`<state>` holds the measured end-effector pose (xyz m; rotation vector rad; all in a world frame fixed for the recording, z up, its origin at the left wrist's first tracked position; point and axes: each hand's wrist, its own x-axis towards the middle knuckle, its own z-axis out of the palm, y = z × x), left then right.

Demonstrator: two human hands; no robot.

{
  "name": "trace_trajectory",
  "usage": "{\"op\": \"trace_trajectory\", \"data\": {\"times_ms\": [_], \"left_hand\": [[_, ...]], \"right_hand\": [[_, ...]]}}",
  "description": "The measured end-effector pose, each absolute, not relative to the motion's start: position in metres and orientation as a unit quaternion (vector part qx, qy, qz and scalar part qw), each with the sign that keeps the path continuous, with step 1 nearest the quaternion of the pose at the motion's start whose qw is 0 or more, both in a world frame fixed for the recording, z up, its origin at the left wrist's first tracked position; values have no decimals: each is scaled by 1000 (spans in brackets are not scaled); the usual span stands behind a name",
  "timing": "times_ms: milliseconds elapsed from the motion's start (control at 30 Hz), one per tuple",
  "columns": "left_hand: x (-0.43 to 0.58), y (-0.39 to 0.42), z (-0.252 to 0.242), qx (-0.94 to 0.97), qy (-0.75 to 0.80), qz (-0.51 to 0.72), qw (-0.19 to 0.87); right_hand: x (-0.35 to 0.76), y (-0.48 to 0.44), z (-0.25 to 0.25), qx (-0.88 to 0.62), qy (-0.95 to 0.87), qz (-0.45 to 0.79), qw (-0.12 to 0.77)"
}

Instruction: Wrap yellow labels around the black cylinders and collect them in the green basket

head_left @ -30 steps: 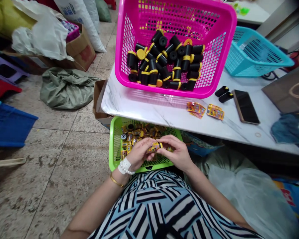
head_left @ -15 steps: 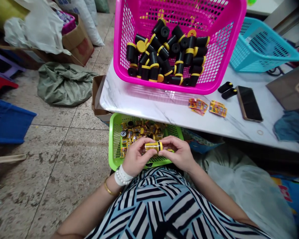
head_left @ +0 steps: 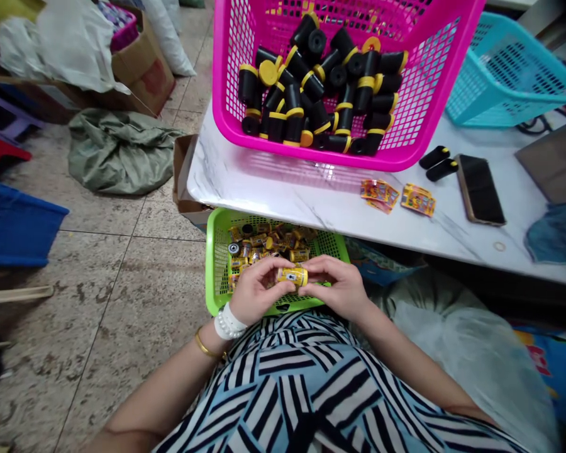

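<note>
Between my two hands lies a small cylindrical canister (head_left: 292, 276) with a printed yellow sleeve, held level above the green basket (head_left: 212, 264). My left hand (head_left: 260, 286) pinches its left end with thumb and fingers. At its right end, the fingertips of my right hand (head_left: 336, 283) close on the yellow rim. Below my hands, several similar yellow-sleeved canisters (head_left: 298, 255) fill the basket, some lying on their sides. Part of the basket's front is covered by my hands.
A pink basket (head_left: 330, 160) of black canisters with yellow caps stands on the marble-patterned table (head_left: 283, 189). To its right are printed sleeves (head_left: 380, 192), two black pieces (head_left: 438, 165), a phone (head_left: 481, 190) and a blue basket (head_left: 514, 94). A cloth sack (head_left: 120, 151) lies on the floor.
A black band that showed near the canister's right end is now covered by the printed sleeve, and a different side of the print faces up. Both hands keep about the same place.
</note>
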<state>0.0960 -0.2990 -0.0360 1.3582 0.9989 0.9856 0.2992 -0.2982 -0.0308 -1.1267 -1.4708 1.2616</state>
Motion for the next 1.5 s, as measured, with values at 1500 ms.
{"op": "trace_trajectory", "data": {"times_ms": [1500], "left_hand": [[119, -291, -43, 189, 393, 308, 846]], "right_hand": [[294, -302, -55, -475, -459, 588, 466]]}}
